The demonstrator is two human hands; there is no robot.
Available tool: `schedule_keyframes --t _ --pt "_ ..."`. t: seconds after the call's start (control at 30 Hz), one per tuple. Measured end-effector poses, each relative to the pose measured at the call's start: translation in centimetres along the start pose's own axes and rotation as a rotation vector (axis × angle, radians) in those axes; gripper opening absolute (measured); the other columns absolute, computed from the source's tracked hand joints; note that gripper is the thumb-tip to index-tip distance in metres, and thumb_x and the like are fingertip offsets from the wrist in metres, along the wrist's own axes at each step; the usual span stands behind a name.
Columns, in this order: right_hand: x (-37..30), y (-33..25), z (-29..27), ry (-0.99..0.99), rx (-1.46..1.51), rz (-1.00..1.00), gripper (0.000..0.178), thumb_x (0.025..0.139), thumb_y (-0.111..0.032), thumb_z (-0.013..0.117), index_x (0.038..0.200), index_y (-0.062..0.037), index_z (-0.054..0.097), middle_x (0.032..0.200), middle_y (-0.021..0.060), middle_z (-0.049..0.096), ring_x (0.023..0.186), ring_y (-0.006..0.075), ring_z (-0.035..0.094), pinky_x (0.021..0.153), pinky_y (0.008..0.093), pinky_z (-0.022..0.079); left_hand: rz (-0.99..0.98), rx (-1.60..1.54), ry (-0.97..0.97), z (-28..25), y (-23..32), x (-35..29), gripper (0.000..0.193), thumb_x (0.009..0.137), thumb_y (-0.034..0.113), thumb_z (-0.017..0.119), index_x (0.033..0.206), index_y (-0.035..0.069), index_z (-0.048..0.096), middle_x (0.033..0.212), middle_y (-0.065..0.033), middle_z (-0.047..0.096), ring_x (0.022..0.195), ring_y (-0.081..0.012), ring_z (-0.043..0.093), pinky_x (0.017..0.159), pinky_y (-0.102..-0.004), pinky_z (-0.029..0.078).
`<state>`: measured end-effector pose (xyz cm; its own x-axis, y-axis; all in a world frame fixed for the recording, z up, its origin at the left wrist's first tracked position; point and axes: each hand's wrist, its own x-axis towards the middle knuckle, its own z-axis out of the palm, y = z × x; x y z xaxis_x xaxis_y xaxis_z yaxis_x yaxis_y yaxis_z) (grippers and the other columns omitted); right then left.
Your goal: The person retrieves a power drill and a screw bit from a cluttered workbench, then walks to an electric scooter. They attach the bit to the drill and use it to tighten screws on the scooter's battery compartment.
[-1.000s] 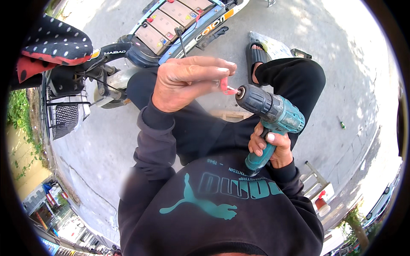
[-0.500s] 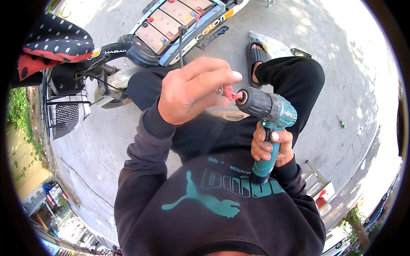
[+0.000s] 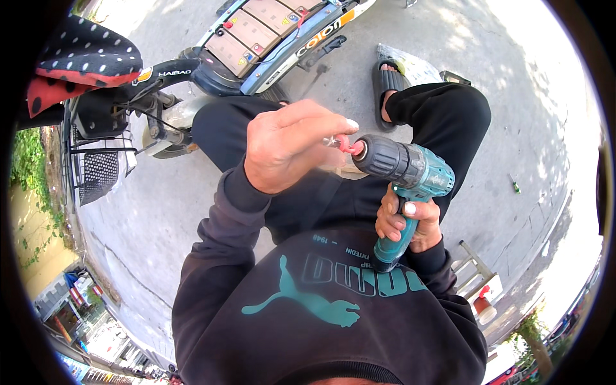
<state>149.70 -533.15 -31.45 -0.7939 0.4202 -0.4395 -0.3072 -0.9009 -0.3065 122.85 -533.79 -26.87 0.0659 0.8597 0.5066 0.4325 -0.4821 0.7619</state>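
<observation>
My right hand (image 3: 410, 221) grips the handle of a teal and black cordless drill (image 3: 410, 170), a finger at its trigger. The drill's chuck points left toward my other hand. A short red piece (image 3: 351, 146), apparently twisted wire, sits at the mouth of the chuck. My left hand (image 3: 289, 144) is closed around the other end of it, thumb and fingers bent together. Something shiny or clear shows between those fingers, too blurred to name. The fingertips stay a little apart from the chuck.
Ahead stands a scooter (image 3: 308, 46) with several batteries (image 3: 263, 32) exposed in its deck. At left are a handlebar cover with dots (image 3: 90, 58) and a wire basket (image 3: 99, 170). A plastic bag (image 3: 410, 67) lies beyond my sandal (image 3: 388, 96). A small stool (image 3: 475, 276) stands at right.
The drill has tilted slightly, its body shifting right. My left hand has moved a little right and down. A thin dark cable with a thick end above that hand no longer shows there.
</observation>
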Motion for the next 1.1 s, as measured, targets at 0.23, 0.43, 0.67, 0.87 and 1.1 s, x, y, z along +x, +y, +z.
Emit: schedule_keyframes --t 0.23,0.43,0.67,0.87,1.1 --pt "0.4 -0.2 -0.5 -0.026 -0.041 -0.020 0.029 0.071 -0.022 0.071 0.087 0.0002 0.060 0.056 0.0066 0.052 0.045 0.0221 0.056 0.057 0.0378 0.051 -0.043 0.011 0.055 0.6 0.1 -0.5 0.040 0.071 0.022 0.082 0.100 -0.004 0.072 0.086 -0.0127 0.069 0.069 -0.0144 0.064 0.069 -0.0279 0.055" --pt "0.4 -0.3 -0.7 -0.001 -0.073 -0.068 0.029 0.072 -0.023 0.072 0.087 -0.0007 0.060 0.056 0.0059 0.051 0.044 0.0215 0.055 0.055 0.0364 0.050 -0.060 0.040 0.051 0.6 0.3 0.0 0.044 0.069 0.023 0.083 0.100 -0.005 0.072 0.078 -0.0091 0.069 0.069 -0.0147 0.065 0.073 -0.0280 0.054" --pt "0.8 -0.4 -1.2 -0.015 -0.050 -0.077 0.030 0.071 -0.023 0.072 0.087 -0.0008 0.060 0.056 0.0059 0.051 0.044 0.0213 0.055 0.055 0.0359 0.050 -0.110 0.029 0.037 0.9 0.1 -0.2 0.045 0.071 0.023 0.084 0.105 -0.004 0.072 0.078 -0.0076 0.068 0.070 -0.0137 0.064 0.070 -0.0256 0.053" --pt "0.8 -0.4 -1.3 0.002 -0.054 -0.088 0.029 0.071 -0.022 0.072 0.087 -0.0004 0.060 0.055 0.0055 0.052 0.044 0.0209 0.055 0.055 0.0355 0.050 -0.186 0.085 0.008 1.1 0.8 -0.1 0.045 0.072 0.015 0.085 0.111 -0.003 0.071 0.080 -0.0061 0.067 0.071 -0.0101 0.062 0.064 -0.0204 0.049" --pt "0.9 -0.7 -1.8 0.006 -0.047 -0.112 0.030 0.072 -0.022 0.071 0.088 0.0000 0.061 0.056 0.0050 0.052 0.046 0.0206 0.056 0.056 0.0354 0.051 -0.225 0.132 0.090 1.7 1.0 -0.6 0.039 0.080 0.005 0.080 0.116 -0.004 0.067 0.083 -0.0068 0.068 0.076 -0.0088 0.064 0.066 -0.0202 0.051"
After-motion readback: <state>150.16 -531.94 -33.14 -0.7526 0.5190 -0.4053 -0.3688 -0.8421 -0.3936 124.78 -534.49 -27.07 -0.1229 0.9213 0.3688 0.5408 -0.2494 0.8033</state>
